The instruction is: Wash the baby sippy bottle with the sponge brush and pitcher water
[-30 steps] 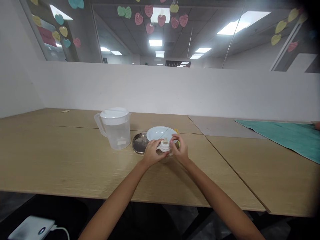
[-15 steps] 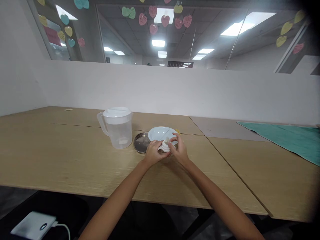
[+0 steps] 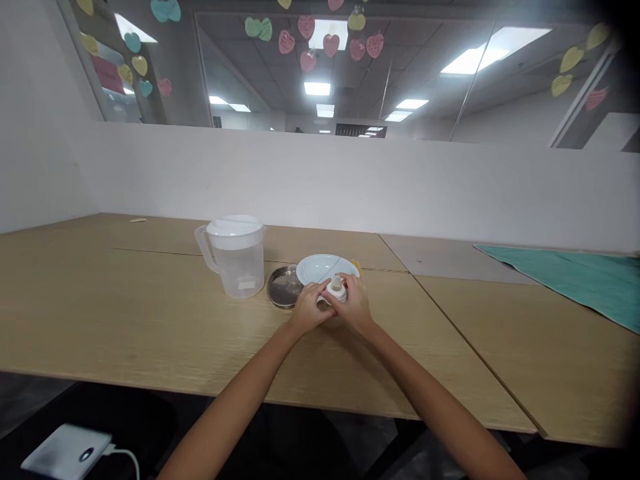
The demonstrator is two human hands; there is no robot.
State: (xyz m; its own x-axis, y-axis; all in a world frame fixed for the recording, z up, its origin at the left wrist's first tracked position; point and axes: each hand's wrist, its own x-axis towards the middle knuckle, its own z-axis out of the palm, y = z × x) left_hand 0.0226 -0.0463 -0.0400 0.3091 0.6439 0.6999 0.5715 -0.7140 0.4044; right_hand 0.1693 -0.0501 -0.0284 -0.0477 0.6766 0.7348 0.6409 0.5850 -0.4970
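Both my hands meet over the wooden desk [image 3: 150,320], closed around a small white bottle cap with a clear teat [image 3: 337,291]. My left hand [image 3: 308,308] grips it from the left and below. From the right, my right hand [image 3: 353,305] wraps over its top. What lies under the cap is hidden by my fingers. Just behind my hands sits a white plate [image 3: 320,268] with something yellow at its far right edge.
A clear plastic jug with a white lid [image 3: 234,255] stands left of the plate. A round metal lid with a glass knob [image 3: 283,287] lies between them. A teal cloth [image 3: 575,280] covers the desk's right end. A white power bank [image 3: 67,452] sits below the desk edge.
My right hand has closed further over the cap's top, covering more of it. Both hands stay at the same spot by the plate.
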